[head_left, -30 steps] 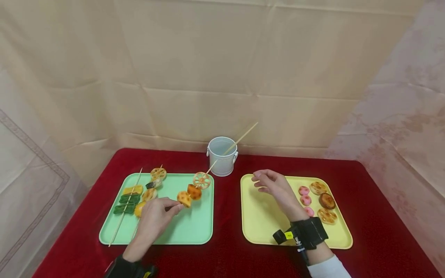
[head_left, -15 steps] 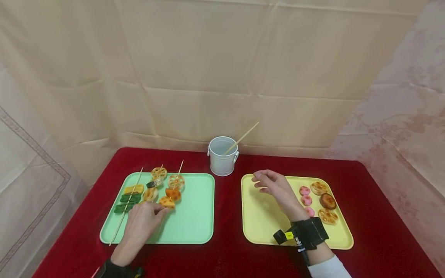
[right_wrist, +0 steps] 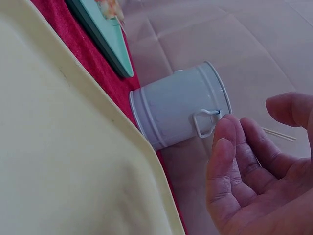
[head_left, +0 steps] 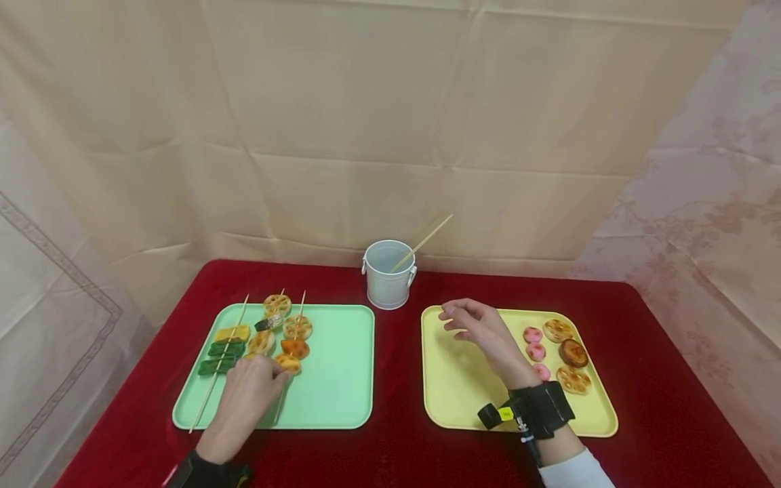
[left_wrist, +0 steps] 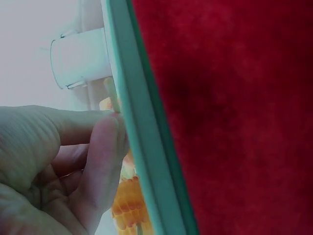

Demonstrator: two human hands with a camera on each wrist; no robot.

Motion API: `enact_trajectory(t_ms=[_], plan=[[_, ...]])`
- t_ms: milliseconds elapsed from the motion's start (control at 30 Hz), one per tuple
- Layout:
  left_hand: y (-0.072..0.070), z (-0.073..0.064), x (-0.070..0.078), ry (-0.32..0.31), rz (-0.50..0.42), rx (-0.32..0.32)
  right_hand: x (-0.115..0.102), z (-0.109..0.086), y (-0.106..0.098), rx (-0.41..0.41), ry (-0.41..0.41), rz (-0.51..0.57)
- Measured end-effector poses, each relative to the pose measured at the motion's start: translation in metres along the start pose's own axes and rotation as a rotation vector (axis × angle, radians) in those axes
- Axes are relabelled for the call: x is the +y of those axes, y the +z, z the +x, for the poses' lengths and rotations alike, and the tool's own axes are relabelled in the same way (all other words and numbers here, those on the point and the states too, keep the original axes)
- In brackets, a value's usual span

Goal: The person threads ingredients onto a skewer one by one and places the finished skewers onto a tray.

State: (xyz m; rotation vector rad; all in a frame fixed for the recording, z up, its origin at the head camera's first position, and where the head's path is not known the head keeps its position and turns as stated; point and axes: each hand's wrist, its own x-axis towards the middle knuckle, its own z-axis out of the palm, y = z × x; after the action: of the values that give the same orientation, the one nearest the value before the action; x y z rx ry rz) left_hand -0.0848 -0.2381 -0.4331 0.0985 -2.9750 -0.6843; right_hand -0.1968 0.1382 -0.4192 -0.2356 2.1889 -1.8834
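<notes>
My left hand (head_left: 249,392) is over the green tray (head_left: 342,386). Its thumb and index finger pinch a skewer just at the lowest food piece (head_left: 288,364). That skewer carries a lotus root slice (head_left: 297,328), an orange piece (head_left: 295,349) and the yellow-orange piece by my fingertips. To its left lies another skewer with a lotus root slice (head_left: 277,305), a dark-skinned piece (head_left: 270,321) and more, partly hidden by my hand. At far left lies a skewer with yellow and green pieces (head_left: 224,348). My right hand (head_left: 482,332) hovers over the yellow tray (head_left: 451,400), fingers loosely bent, holding nothing.
A white bucket (head_left: 388,288) with a bare stick (head_left: 430,234) in it stands behind the gap between the trays. Pink round pieces (head_left: 535,351), lotus root slices (head_left: 573,379) and a brown round piece (head_left: 573,353) lie at the yellow tray's right side.
My left hand has moved left and lowered its skewer onto the green tray, beside the other skewers. The right hand has stayed in place.
</notes>
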Motion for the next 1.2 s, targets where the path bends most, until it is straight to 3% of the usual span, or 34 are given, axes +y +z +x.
enact_trajectory(t_ms=[300,400,500,700,800,967,1200], plan=[[-0.004,-0.002,0.002,0.035,0.097,0.012,-0.001,0.001,0.0,-0.001,0.013,-0.015],[-0.01,-0.002,0.01,0.026,0.136,0.039,-0.001,0.001,-0.001,0.002,0.014,-0.018],[-0.016,0.002,0.025,0.024,0.116,0.101,-0.002,0.0,-0.002,0.003,0.014,-0.016],[-0.012,0.023,0.057,0.113,0.009,0.221,-0.001,0.0,0.0,0.008,0.015,-0.012],[-0.004,0.039,0.072,0.139,-0.091,0.202,0.001,0.0,0.001,0.018,0.013,-0.007],[0.012,0.06,0.092,0.114,-0.256,0.176,0.003,0.0,0.002,0.025,-0.006,-0.013],[0.04,0.074,0.1,0.087,-0.378,0.174,0.001,0.004,0.002,0.042,-0.044,-0.081]])
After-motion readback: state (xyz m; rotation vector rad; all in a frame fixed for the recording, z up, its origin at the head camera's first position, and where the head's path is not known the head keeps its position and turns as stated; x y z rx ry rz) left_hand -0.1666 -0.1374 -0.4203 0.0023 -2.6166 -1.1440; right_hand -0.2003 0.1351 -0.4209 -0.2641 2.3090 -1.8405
